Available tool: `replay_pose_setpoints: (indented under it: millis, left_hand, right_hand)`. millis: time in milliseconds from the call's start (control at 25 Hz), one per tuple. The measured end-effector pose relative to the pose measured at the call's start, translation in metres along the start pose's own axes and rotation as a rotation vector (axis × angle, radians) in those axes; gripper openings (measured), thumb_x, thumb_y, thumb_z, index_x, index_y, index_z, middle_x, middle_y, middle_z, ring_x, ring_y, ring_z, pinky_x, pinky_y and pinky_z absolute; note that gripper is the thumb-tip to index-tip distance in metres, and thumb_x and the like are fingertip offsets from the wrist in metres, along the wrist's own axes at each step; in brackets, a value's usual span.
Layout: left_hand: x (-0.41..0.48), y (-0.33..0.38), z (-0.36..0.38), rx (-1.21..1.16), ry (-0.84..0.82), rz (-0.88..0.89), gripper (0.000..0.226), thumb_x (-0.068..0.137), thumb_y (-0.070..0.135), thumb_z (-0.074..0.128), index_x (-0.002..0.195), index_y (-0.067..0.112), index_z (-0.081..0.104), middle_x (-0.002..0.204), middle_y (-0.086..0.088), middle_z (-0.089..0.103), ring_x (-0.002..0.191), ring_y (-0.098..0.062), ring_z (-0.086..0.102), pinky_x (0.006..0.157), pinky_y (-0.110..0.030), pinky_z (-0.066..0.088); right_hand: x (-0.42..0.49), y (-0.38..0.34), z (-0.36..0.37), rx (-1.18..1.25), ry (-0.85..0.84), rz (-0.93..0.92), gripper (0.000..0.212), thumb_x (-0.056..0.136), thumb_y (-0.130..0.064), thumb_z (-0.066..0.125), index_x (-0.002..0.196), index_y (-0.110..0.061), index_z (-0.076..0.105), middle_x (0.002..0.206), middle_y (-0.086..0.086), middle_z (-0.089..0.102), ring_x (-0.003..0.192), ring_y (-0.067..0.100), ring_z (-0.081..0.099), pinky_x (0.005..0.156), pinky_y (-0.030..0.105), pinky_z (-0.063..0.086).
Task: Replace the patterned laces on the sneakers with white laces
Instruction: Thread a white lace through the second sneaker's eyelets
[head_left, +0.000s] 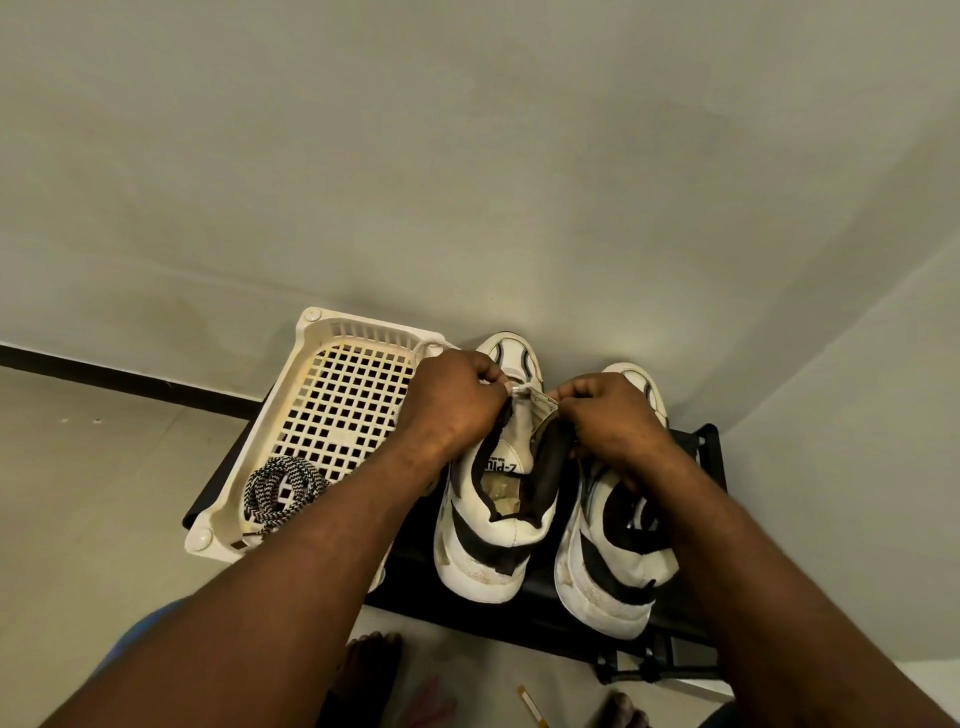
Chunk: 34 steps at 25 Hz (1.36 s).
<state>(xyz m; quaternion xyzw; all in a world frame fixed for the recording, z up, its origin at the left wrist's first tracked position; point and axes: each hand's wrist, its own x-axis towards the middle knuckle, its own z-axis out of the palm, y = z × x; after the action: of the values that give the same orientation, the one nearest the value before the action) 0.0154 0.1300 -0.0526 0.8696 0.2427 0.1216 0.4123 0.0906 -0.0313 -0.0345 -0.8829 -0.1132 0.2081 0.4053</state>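
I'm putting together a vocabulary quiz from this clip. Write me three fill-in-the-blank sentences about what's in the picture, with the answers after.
1. The patterned laces lie coiled in the cream ____.
2. The left hand pinches a ____ lace while the right hand holds the sneaker being laced.
3. Both sneakers stand on a ____ rack.
Missing words: basket; white; black.

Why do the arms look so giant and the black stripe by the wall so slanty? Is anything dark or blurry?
Head view: the wide-angle lens stretches the edges, so the forearms loom and the black stripe tilts. Head view: soft, dim yellowish light, no glare; the bare feet at the bottom look dark and blurry.
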Motion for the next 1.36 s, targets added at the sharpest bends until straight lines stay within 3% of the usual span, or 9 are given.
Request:
replay_pose_setpoints:
  millis: [160,280,440,840,1040,1200,1360]
  left_hand:
    - [-0.005,0.007,0.009,-0.098,-0.027,0.014,0.009,0.091,0.028,0.072,0.085,0.025,0.079,0.07,0.007,0.075,0.065,-0.003,0.07,0.072,-0.025,0.057]
    - [-0.003,0.008,0.015,0.023,-0.015,0.003,0.014,0.091,0.034,0.072,0.088,0.023,0.081,0.08,0.006,0.075,0.078,-0.011,0.069,0.074,-0.028,0.055]
    - [-0.002,0.01,0.021,0.112,-0.038,-0.001,0.021,0.091,0.035,0.069,0.083,0.018,0.079,0.079,-0.001,0.074,0.076,-0.019,0.068,0.075,-0.038,0.059]
    - [-0.004,0.016,0.018,0.33,-0.074,0.056,0.021,0.096,0.035,0.06,0.095,0.023,0.078,0.089,-0.001,0.072,0.084,-0.024,0.068,0.072,-0.035,0.055]
    - [-0.005,0.016,0.017,0.334,-0.044,0.072,0.021,0.098,0.032,0.059,0.099,0.022,0.077,0.091,-0.002,0.072,0.083,-0.024,0.067,0.071,-0.035,0.055]
    - [-0.005,0.016,0.018,0.274,-0.029,0.028,0.021,0.097,0.03,0.058,0.101,0.02,0.076,0.094,-0.003,0.072,0.086,-0.025,0.068,0.071,-0.034,0.053]
    - [-0.003,0.016,0.017,0.309,-0.03,0.043,0.022,0.098,0.032,0.059,0.104,0.019,0.076,0.097,-0.003,0.072,0.088,-0.026,0.067,0.07,-0.034,0.051]
  right_hand:
    - [0.002,0.001,-0.002,0.032,-0.042,-0.01,0.036,0.096,-0.001,0.05,0.095,-0.022,0.079,0.085,0.002,0.077,0.078,0.018,0.075,0.055,0.027,0.056]
    - [0.004,0.003,-0.002,0.07,-0.074,0.008,0.038,0.098,0.001,0.049,0.096,-0.022,0.079,0.087,0.004,0.079,0.081,0.02,0.076,0.059,0.031,0.059]
    - [0.008,0.006,-0.001,0.11,-0.089,0.017,0.035,0.1,0.0,0.052,0.097,-0.021,0.079,0.093,0.007,0.079,0.084,0.023,0.077,0.062,0.032,0.06]
    - [0.008,0.011,0.003,0.114,-0.094,-0.078,0.036,0.098,-0.004,0.054,0.095,-0.028,0.081,0.09,0.002,0.079,0.087,0.023,0.076,0.072,0.038,0.065]
    - [0.007,0.01,0.002,0.125,-0.09,-0.088,0.034,0.098,-0.004,0.055,0.097,-0.028,0.079,0.09,0.001,0.079,0.085,0.018,0.077,0.064,0.03,0.06]
    - [0.006,0.011,0.002,0.116,-0.089,-0.099,0.03,0.099,-0.005,0.056,0.102,-0.025,0.08,0.093,0.002,0.079,0.086,0.018,0.078,0.07,0.034,0.064]
    - [0.004,0.01,0.002,0.126,-0.079,-0.117,0.028,0.1,-0.012,0.061,0.093,-0.03,0.081,0.086,-0.003,0.079,0.079,0.018,0.078,0.072,0.037,0.066]
